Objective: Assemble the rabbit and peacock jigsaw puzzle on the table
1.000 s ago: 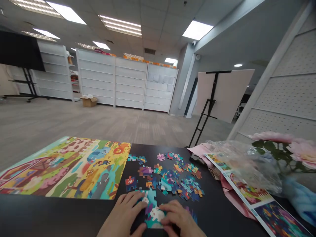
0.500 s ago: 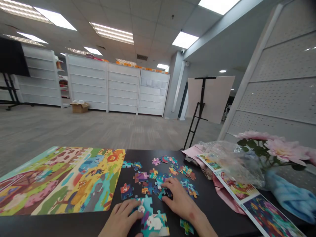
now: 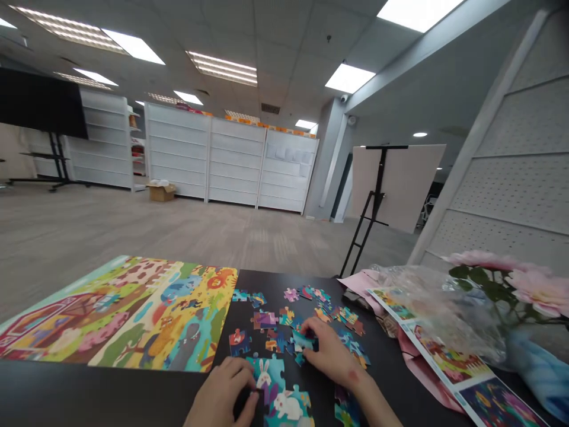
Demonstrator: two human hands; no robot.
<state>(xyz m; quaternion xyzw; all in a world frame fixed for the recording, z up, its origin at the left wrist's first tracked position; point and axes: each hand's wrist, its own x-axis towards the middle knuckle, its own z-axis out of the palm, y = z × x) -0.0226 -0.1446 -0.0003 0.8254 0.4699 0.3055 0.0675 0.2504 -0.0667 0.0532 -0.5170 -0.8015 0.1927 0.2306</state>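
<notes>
My right hand [image 3: 328, 350] is closed in a pinch on a teal puzzle piece [image 3: 302, 340], tilted a little among the loose pieces. Near the table's front edge lie joined puzzle pieces [image 3: 287, 405] showing two white rabbits on teal. Just left of them is my left hand [image 3: 226, 392], thumb and fingers apart and curved, with nothing seen in it; its fingertips are close to the rabbit pieces' left edge. Several loose puzzle pieces [image 3: 265, 320] are spread beyond both hands. Under my right forearm, another green and teal piece [image 3: 345, 413] is partly hidden.
A finished-looking animal picture sheet [image 3: 146, 314] covers the table's left side. At the right are a printed picture strip [image 3: 448, 362], crumpled clear plastic [image 3: 453, 308], pink flowers [image 3: 533, 284] and a blue cloth [image 3: 540, 367]. An easel [image 3: 377, 184] stands beyond the black table [image 3: 133, 394].
The view has swung left, so everything sits further right. My left hand has drawn back off the rabbit pieces. In my right hand's fingers, the teal piece now shows raised and tilted.
</notes>
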